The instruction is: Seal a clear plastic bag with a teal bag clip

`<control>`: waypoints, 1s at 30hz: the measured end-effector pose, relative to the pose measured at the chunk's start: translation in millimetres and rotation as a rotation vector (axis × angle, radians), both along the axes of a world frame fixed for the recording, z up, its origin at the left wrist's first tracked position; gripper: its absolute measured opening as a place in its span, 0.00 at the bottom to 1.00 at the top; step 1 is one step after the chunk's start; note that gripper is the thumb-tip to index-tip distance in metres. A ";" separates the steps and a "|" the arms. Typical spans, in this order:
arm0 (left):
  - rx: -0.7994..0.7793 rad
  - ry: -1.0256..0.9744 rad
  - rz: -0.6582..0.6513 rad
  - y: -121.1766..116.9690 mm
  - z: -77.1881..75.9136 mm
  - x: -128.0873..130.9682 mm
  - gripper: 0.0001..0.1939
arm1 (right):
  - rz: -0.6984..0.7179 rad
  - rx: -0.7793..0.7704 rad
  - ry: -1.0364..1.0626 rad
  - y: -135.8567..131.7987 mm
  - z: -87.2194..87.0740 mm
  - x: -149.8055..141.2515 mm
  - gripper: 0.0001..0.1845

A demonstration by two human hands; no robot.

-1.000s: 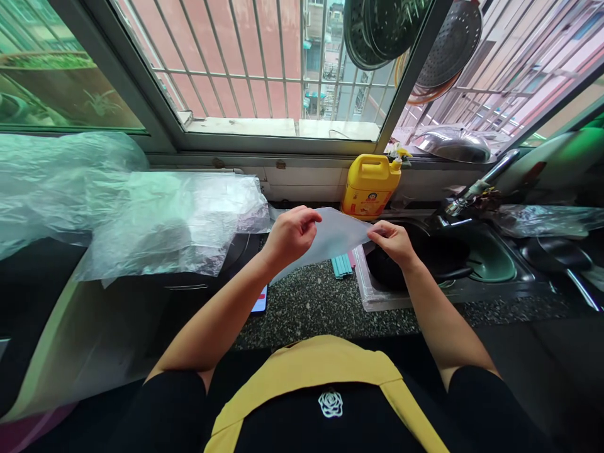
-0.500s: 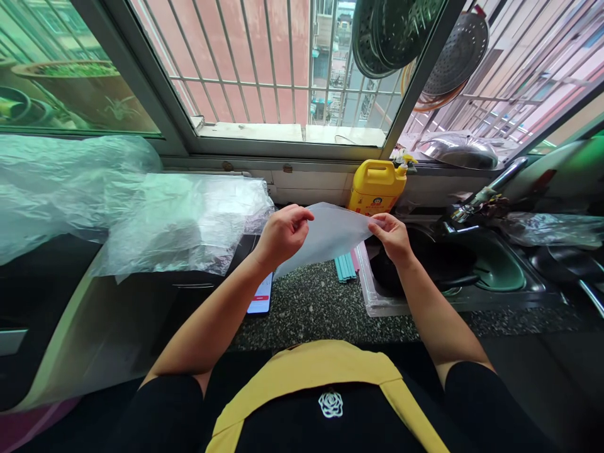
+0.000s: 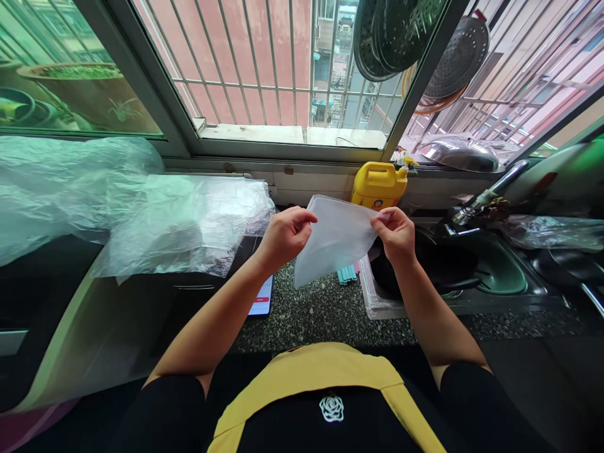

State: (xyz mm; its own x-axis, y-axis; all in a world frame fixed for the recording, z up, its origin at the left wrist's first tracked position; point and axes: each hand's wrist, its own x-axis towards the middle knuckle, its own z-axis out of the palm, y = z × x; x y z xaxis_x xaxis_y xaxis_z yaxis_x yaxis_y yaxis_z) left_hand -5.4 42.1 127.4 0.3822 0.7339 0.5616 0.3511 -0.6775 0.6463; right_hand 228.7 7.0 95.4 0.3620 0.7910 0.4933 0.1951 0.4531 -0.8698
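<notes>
Above the counter I hold a frosted, translucent plastic sheet [image 3: 337,236], perhaps a flat bag, in both hands. My left hand [image 3: 289,234] is closed in a pinch at its left edge, the fingertips overlapping the plastic. The right corner is gripped between the thumb and fingers of my right hand [image 3: 395,233]. The sheet's lower left part hangs down between my hands. Just below it lie small turquoise strips [image 3: 346,275], partly covered. A phone [image 3: 262,297] with a lit screen rests beneath my left forearm, which hides part of it.
Clear plastic wrapping [image 3: 184,220] is heaped on the left. A yellow jug [image 3: 379,184] stands by the window. On the right, a clear plastic tray [image 3: 377,308] sits beside the sink [image 3: 503,270], with a dark pan [image 3: 446,267] and a tap [image 3: 491,192]. Speckled counter [image 3: 311,321] runs in front.
The sheet has turned to face me more fully, its lower corner now hanging between my hands over the turquoise strips. My right hand has shifted slightly right; both hands keep their pinch.
</notes>
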 end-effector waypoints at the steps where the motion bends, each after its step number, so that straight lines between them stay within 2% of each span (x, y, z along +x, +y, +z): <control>1: -0.001 -0.001 -0.005 -1.1 0.1 1.3 0.11 | -0.009 0.013 -0.006 -2.0 1.4 -4.7 0.13; 10: 0.016 -0.009 -0.020 -7.9 0.4 7.6 0.11 | -0.071 0.048 -0.174 -14.1 4.2 -32.6 0.06; 15: 0.016 -0.014 -0.029 -10.2 0.0 13.1 0.11 | -0.192 0.132 -0.262 -18.7 6.2 -50.2 0.06; 21: 0.021 -0.047 -0.006 -15.0 -0.1 19.6 0.10 | -0.361 0.240 -0.513 -24.5 6.4 -71.3 0.07; 27: -0.006 -0.082 0.008 -19.2 -0.1 22.0 0.09 | -0.494 0.365 -0.693 -24.6 4.6 -79.6 0.06; 30: -0.078 -0.123 -0.013 -21.1 -1.0 22.5 0.09 | -0.526 0.396 -0.747 -22.5 3.9 -80.6 0.06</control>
